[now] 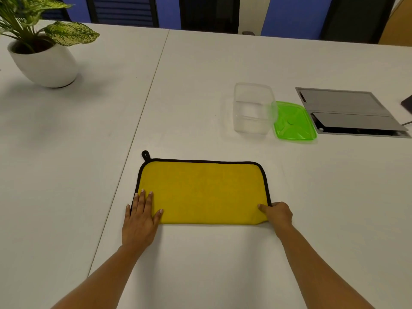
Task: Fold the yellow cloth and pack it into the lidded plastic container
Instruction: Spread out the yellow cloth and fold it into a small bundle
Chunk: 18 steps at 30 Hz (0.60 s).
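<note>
Here the yellow cloth (204,192) lies lengthwise left-to-right, loop (145,155) far-left.

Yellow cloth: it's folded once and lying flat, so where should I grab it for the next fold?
Probably the right short end. The yellow cloth lies flat, long side across, fold edge nearest you. The right hand already pinches its near right corner; the left hand lies flat on the left end. Come from the right, lift and carry that end over to the left end.
</note>
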Available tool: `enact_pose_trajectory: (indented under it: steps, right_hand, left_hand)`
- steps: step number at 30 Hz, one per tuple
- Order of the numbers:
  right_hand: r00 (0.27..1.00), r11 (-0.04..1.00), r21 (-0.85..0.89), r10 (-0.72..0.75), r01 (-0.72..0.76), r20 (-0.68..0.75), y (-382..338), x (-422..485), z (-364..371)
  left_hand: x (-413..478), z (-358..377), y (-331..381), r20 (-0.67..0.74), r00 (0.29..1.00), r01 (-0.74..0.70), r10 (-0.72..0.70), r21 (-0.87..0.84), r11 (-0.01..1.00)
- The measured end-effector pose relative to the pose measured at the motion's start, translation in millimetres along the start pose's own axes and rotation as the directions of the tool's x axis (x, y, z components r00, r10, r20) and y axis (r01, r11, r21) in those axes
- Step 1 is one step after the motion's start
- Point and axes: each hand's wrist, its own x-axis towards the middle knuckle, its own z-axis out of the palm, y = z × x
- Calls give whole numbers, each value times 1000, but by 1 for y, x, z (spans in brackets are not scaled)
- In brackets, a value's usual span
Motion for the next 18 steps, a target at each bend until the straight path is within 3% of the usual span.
enact_pose_trajectory:
  steps: [4, 10, 18]
  right_hand:
    - [1000, 984, 176, -2, 3, -6, 6, 2, -4]
    - [986, 946, 324, 38, 17, -162, 10, 2, -25]
    - [945, 859, 485, 1, 166, -326, -4, -6, -53]
  left_hand:
    - [1, -2, 0, 17, 1000, 7, -7, 22, 1000]
    - [-4, -3, 22, 72, 996, -50, 43, 96, 994]
    - [-5, -9, 72, 125, 987, -89, 102, -110, 990]
